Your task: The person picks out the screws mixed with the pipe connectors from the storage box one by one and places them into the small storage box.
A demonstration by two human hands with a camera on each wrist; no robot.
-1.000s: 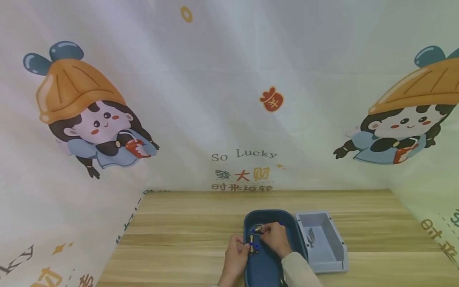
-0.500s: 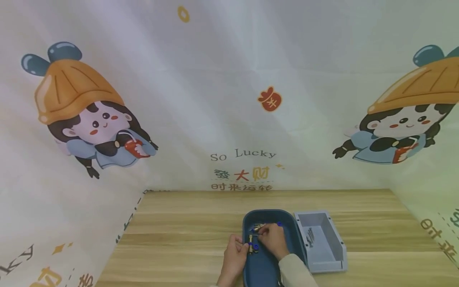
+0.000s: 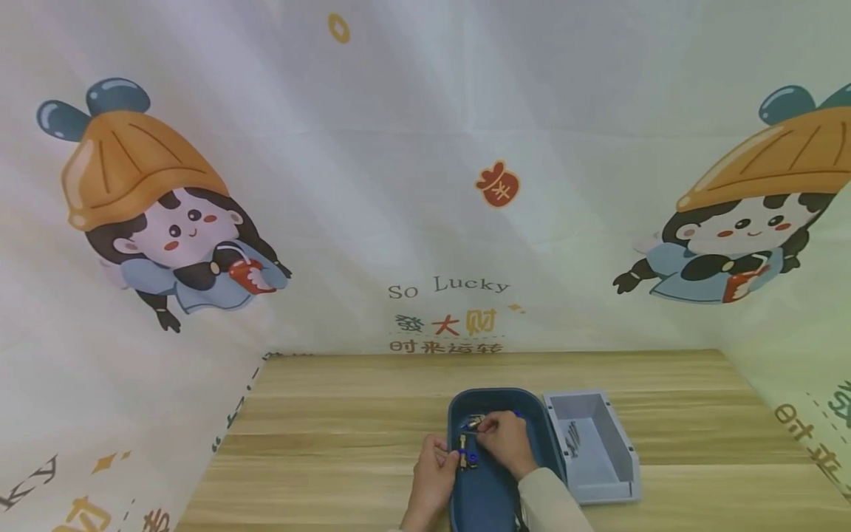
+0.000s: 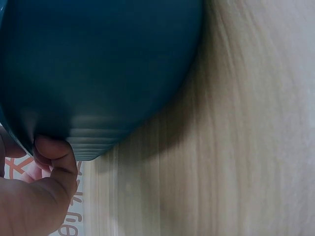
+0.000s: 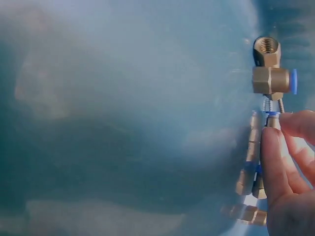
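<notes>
Over the left rim of a dark blue tray [image 3: 485, 502], my left hand [image 3: 435, 473] grips the edge with thumb and bent fingers. The left wrist view has this hand [image 4: 47, 182] at the tray's outer wall [image 4: 108, 59]. Inside the tray, my right hand [image 3: 508, 443] pinches a thin screw [image 5: 281, 105], whose threaded end sticks out past the fingertips. Close to the right hand [image 5: 290, 162] lie brass pipe fittings with blue collars, among them an elbow fitting [image 5: 268, 78]. Another brass fitting [image 3: 463, 452] lies near my left thumb. The screw's other end is hidden by fingers.
A grey open bin [image 3: 601, 443] stands against the tray's right side, with several screws [image 3: 572, 437] inside. Both containers rest on a wood-grain table [image 3: 332, 443]. Printed cloth [image 3: 425, 185] hangs behind and at both sides.
The head view has shifted slightly. My right fingertips have moved a little to the left over the fittings, while the left hand stays at the tray's rim.
</notes>
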